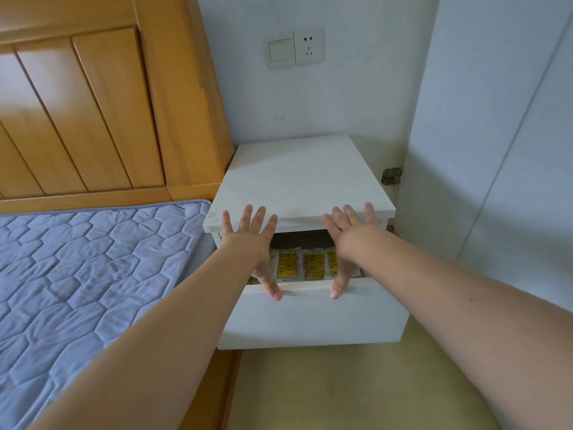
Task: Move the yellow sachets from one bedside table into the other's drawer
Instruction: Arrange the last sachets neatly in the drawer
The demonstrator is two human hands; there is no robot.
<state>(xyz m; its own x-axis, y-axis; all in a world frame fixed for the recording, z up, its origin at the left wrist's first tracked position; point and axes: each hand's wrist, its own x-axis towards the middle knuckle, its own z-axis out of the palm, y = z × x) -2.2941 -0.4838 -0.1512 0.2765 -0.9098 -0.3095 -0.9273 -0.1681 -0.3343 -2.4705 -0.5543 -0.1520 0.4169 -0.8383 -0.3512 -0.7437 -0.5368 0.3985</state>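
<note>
Sachets, yellow foil with dark round marks [313, 265]: three visible, side by side inside the half-open drawer [313, 315] of the white laminate bedside counter [297, 178]; print too small to read. Left hand [251, 240] and right hand [350, 234]: fingers spread flat over the counter's front edge, thumbs on the drawer front, grasping nothing.

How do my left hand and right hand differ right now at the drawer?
The left hand sits at the bedside table's left front corner, beside the bed; the right hand sits nearer the right. The left thumb touches the drawer front's left part, the right thumb its middle. Both have fingers spread straight on the tabletop edge above the yellow sachets.
</note>
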